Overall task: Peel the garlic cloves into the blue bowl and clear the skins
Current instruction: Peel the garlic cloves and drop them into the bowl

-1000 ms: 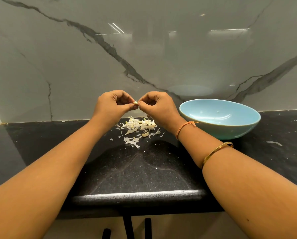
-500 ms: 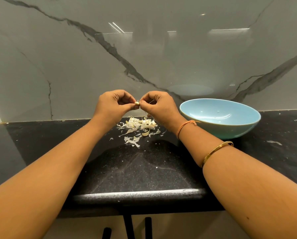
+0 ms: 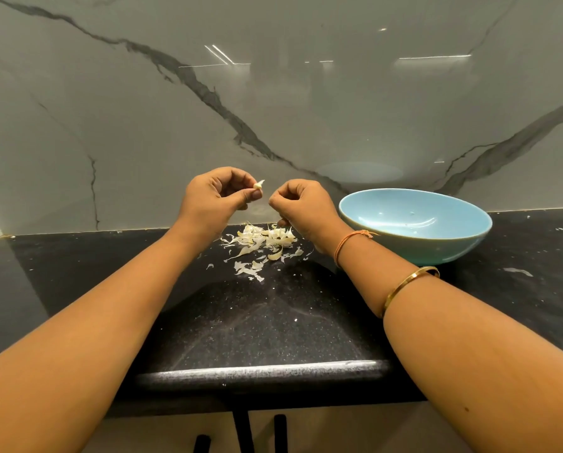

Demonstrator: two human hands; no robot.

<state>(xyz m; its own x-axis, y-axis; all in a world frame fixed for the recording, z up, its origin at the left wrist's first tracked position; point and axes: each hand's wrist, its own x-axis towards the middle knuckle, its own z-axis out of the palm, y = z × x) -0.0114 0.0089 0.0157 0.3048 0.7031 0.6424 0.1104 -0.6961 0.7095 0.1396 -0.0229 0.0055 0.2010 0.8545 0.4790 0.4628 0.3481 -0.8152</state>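
Note:
My left hand (image 3: 213, 199) pinches a small pale garlic clove (image 3: 258, 185) between thumb and fingertips, above the counter. A little to its right is my right hand (image 3: 301, 206), fingers curled with thumb against fingertips; whether a scrap of skin sits between them I cannot tell. A heap of papery garlic skins (image 3: 260, 245) lies on the black counter below both hands. The blue bowl (image 3: 415, 225) stands to the right of my right wrist, and its inside looks nearly bare apart from a few specks.
The black speckled counter (image 3: 257, 322) ends in a rounded front edge close to me. A grey marble wall (image 3: 273, 109) rises right behind the hands. Loose skin flakes (image 3: 518, 272) lie on the counter to the right of the bowl.
My hands were together on the clove; now they have pulled apart. The clove stays in my left hand, and my right hand has moved slightly right and down.

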